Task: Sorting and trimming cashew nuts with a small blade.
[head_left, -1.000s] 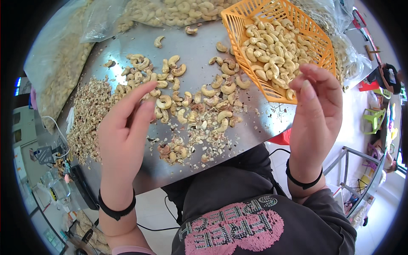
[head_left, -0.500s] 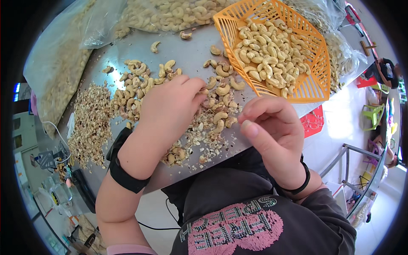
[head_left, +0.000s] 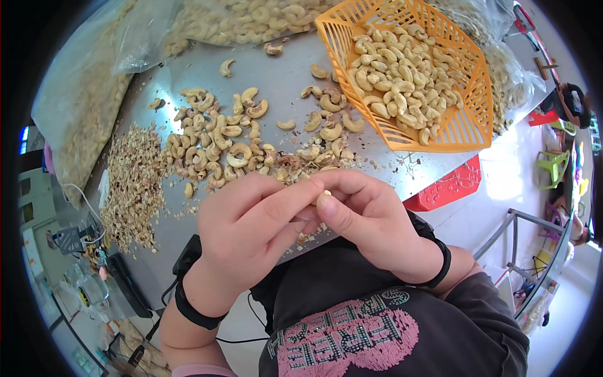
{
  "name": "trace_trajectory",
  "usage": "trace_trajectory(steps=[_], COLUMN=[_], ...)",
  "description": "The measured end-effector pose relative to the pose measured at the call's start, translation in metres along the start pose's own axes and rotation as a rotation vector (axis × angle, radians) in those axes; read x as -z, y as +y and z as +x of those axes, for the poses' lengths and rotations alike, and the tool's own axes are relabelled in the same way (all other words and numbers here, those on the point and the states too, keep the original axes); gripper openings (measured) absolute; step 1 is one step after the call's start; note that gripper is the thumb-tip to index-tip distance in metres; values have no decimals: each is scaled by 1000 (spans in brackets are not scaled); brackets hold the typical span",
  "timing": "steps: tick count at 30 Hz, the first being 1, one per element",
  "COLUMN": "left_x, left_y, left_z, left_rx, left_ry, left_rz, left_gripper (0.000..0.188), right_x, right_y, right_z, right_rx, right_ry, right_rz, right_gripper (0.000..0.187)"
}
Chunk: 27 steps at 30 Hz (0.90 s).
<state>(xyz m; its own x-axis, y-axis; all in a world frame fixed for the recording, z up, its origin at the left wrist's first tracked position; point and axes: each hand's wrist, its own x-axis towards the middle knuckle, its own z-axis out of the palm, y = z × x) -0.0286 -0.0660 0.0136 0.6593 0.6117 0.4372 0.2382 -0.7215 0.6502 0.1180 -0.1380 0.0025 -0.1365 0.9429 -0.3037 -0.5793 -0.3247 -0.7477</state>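
My left hand (head_left: 248,223) and my right hand (head_left: 370,220) meet over the near edge of the metal table (head_left: 276,69). A cashew nut (head_left: 323,195) is pinched between their fingertips, mostly covered, with only a pale bit showing. Just beyond my hands lie loose cashews (head_left: 220,138), some with reddish-brown skin on them. A heap of skin flakes and crumbs (head_left: 130,188) spreads to the left of them. At the far right, an orange slatted plastic basket (head_left: 465,125) holds many pale, peeled cashews (head_left: 402,81).
Clear plastic bags of cashews (head_left: 251,22) line the table's far side, with another large bag (head_left: 81,113) at the left. A red plastic stool or crate (head_left: 449,185) stands below the right table edge. Farther right are a metal frame (head_left: 518,251) and a green chair (head_left: 553,168).
My left hand has drawn back from the loose cashews toward me. My right hand has moved left to meet it, and a cashew nut is now between their fingers.
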Motion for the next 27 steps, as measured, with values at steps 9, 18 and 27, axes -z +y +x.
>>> trace_trajectory(steps=[9,18,27], left_x=[7,11,17], left_y=[8,20,23], left_z=[-3,-2,2], left_rx=[303,539,426], left_ry=[-108,-266,-329], left_rz=[-328,-644,-462], left_gripper=[22,34,37], right_x=[5,8,10], right_y=[-2,-4,-4], right_z=[-1,-2,-2], right_rx=[53,212,284], right_ry=[15,25,-12], right_rz=[39,-108,-231], right_gripper=[29,29,28])
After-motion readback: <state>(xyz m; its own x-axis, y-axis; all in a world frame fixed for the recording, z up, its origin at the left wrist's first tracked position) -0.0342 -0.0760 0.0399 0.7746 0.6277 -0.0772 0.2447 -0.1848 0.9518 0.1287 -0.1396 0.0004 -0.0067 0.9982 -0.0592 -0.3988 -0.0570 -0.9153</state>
